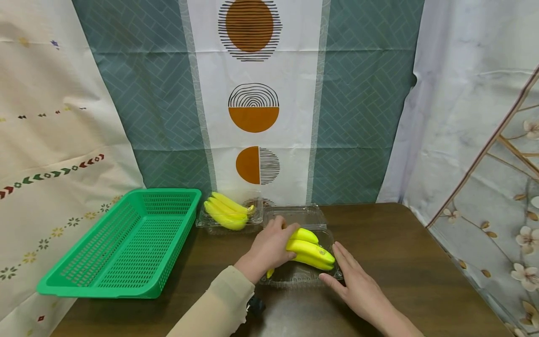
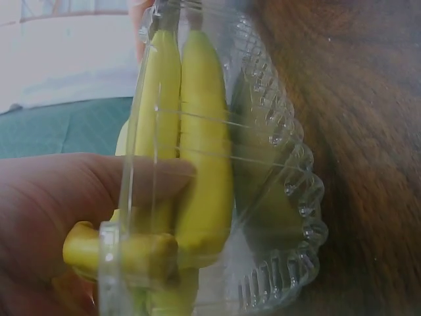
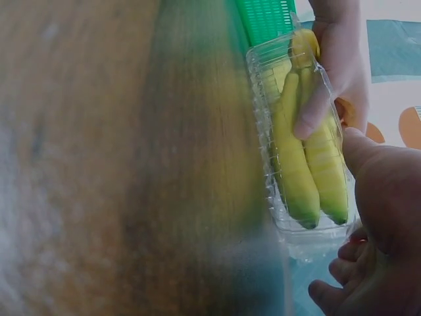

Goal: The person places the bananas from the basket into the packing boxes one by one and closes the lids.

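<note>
A bunch of yellow bananas (image 1: 311, 252) lies in a clear plastic box (image 1: 294, 279), whose lid (image 1: 296, 215) is folded back away from me. My left hand (image 1: 269, 245) holds the bunch from above near its stem end. In the left wrist view its thumb (image 2: 158, 178) lies along the bananas, inside the box wall. My right hand (image 1: 358, 283) is at the right end of the box, its fingers straight along the side by the banana tips. In the right wrist view, the greenish tips (image 3: 306, 217) point toward this hand.
Behind on the left, a second clear box (image 1: 257, 220) contains another bunch of bananas (image 1: 225, 210). A green slotted plastic basket (image 1: 94, 292) stands at the left of the brown wooden table (image 1: 391, 248). Below my left wrist is a small dark object (image 1: 255, 305). Patterned cloths hang around the table.
</note>
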Tool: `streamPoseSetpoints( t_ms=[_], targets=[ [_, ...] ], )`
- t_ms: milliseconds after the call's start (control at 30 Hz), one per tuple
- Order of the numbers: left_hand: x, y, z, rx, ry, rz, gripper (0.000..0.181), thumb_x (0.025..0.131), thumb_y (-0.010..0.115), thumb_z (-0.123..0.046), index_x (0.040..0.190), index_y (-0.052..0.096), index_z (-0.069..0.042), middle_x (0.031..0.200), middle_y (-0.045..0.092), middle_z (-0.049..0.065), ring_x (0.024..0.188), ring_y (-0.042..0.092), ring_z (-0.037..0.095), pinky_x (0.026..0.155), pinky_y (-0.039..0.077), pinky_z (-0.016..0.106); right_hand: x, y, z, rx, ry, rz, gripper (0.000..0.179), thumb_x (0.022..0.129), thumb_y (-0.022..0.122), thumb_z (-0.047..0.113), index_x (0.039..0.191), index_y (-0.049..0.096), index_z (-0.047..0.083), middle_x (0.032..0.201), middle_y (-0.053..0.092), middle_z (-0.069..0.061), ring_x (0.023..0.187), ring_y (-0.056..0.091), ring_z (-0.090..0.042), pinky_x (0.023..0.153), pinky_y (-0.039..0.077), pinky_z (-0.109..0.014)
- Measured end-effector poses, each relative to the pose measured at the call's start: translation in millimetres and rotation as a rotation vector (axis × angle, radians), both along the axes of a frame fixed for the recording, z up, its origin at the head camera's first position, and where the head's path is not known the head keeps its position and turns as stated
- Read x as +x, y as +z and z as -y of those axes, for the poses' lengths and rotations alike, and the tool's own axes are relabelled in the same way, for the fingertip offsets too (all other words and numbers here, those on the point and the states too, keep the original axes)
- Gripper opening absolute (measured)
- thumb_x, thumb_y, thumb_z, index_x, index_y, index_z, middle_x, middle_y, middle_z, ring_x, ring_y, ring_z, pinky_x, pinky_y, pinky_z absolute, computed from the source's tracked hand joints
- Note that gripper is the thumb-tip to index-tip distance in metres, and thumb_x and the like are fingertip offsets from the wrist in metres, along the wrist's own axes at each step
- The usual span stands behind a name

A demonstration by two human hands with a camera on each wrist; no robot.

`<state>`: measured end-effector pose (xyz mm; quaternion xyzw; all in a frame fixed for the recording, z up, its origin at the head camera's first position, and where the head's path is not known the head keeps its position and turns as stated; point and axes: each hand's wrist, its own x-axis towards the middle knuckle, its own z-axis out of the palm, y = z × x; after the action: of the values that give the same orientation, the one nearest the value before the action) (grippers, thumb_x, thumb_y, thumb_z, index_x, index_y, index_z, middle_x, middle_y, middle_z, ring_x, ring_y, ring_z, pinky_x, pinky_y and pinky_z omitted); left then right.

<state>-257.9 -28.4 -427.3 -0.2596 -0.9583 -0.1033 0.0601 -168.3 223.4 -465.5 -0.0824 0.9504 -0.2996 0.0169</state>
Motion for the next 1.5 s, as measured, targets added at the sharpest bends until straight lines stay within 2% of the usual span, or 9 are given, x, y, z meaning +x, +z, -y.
streamPoseSetpoints(
  t_ms=[333,900,1500],
  targets=[
    [0.9,1.8,-1.6,-0.095,0.004,-0.031,0.079,0.092,0.091,-0.047,0.161,0.058,-0.024,0.124,0.056,0.006,0.108,0.049,0.023,0.094,0.053,0.041,-0.2,-0.5,-0.1,0.0,0.003,-0.003,0.099,0.106,0.064,0.066,0.178,0.02,0.014,0.184,0.015,-0.011,0.162,0.032,-0.043,0.116,0.04,-0.075],
    [-4.1,-4.9,0.0,-0.087,0.013,-0.009,0.081,0.094,0.089,-0.05,0.163,0.056,-0.026,0.131,0.056,0.007,0.112,0.048,0.024,0.096,0.051,0.042,-1.5,-2.9,1.0,0.007,0.001,-0.002,0.101,0.105,0.063,0.068,0.178,0.019,0.014,0.184,0.015,-0.011,0.162,0.033,-0.044,0.116,0.04,-0.075],
    [-0.2,-6.4,-1.3,-0.08,0.009,-0.023,0.08,0.097,0.083,-0.056,0.164,0.055,-0.023,0.139,0.057,0.009,0.121,0.05,0.027,0.102,0.05,0.046,1.0,1.5,0.0,0.051,0.019,-0.051,0.096,0.107,0.063,0.063,0.176,0.024,0.009,0.183,0.02,-0.015,0.16,0.036,-0.044,0.114,0.044,-0.072]
  ],
)
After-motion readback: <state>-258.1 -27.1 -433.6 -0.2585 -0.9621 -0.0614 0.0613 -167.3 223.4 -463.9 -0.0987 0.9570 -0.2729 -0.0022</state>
